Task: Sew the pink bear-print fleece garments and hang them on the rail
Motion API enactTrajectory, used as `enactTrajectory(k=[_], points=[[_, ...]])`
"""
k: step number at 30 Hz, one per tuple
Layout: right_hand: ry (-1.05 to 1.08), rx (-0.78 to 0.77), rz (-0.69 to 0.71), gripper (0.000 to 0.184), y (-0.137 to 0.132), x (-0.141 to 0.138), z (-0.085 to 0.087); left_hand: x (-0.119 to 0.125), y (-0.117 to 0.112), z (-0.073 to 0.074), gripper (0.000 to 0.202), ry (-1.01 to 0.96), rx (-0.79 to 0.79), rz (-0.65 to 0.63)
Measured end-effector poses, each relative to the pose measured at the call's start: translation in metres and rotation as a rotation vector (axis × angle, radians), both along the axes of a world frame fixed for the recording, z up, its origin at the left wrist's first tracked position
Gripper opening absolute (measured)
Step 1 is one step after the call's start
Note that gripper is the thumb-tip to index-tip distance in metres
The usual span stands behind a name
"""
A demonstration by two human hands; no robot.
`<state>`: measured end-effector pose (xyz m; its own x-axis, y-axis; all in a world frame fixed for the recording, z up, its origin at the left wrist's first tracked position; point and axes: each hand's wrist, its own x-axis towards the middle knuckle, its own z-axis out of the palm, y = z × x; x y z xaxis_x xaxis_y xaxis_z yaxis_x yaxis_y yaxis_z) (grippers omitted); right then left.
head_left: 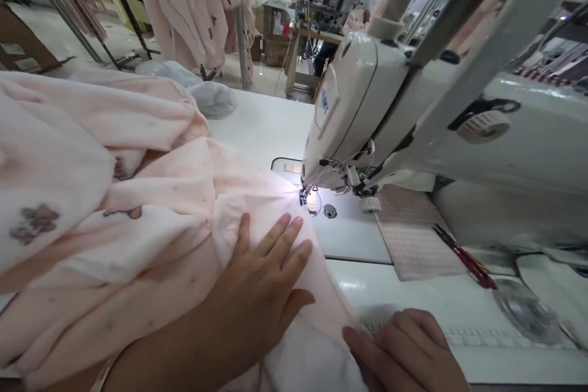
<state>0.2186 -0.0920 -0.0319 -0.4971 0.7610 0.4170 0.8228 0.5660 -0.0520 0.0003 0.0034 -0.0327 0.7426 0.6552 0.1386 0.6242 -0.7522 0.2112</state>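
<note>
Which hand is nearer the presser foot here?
Left. The left hand lies flat on the pink fabric just short of the presser foot; the right hand sits farther back, at the fabric's edge.

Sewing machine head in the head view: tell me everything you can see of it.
The industrial sewing machine is off-white, with a smooth painted look, and its arm runs in from the right to a head end angled down at the work. That end carries a label with blue lettering, too skewed to read reliably. On top are a grey handle and a cream post; a round cream dial sits on the arm's side. Below, a brightly lit needle area meets pale pink fabric.
</note>
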Motion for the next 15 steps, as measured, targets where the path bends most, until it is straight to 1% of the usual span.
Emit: enactTrajectory(k=[4,8,11,13,15], points=[[0.011,-0.005,0.004,0.017,-0.001,0.003,-0.003,-0.001,0.000,-0.002,0.040,-0.025,0.008,-0.001],[0.029,-0.045,0.020,0.019,0.008,0.001,0.004,-0.005,0.007,0.000,0.040,-0.014,-0.001,-0.047],[-0.059,-0.003,0.128,0.018,0.025,-0.004,0.011,-0.010,0.028,0.002,0.040,-0.037,-0.012,-0.101],[-0.139,0.017,0.208,0.021,0.040,-0.008,0.015,-0.014,0.050,0.004,0.042,-0.041,-0.021,-0.140],[-0.157,0.013,0.240,0.026,0.055,-0.012,0.015,-0.018,0.075,0.004,0.044,-0.034,-0.020,-0.187]])
